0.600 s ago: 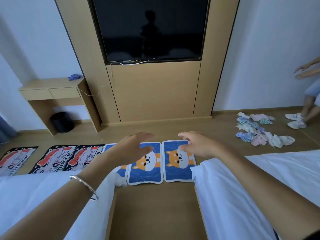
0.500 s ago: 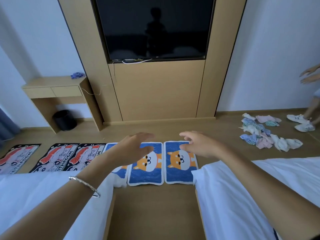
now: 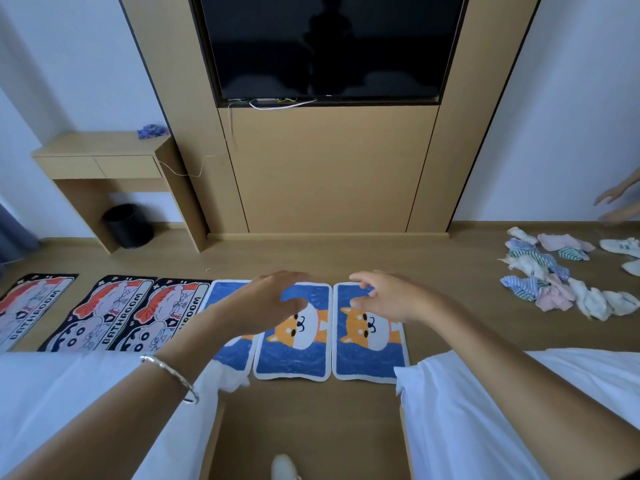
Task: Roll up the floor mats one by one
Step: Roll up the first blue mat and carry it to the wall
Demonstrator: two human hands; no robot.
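Blue dog-print floor mats lie flat side by side beneath empty, loosely spread hands.

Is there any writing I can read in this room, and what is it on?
"BATHROOM" on the left black mat.
"BATHROOM" on the middle black mat.
"BATHROOM", partly hidden, on the right black mat.
No words on the blue dog mats.
The television has a mark too small to read.
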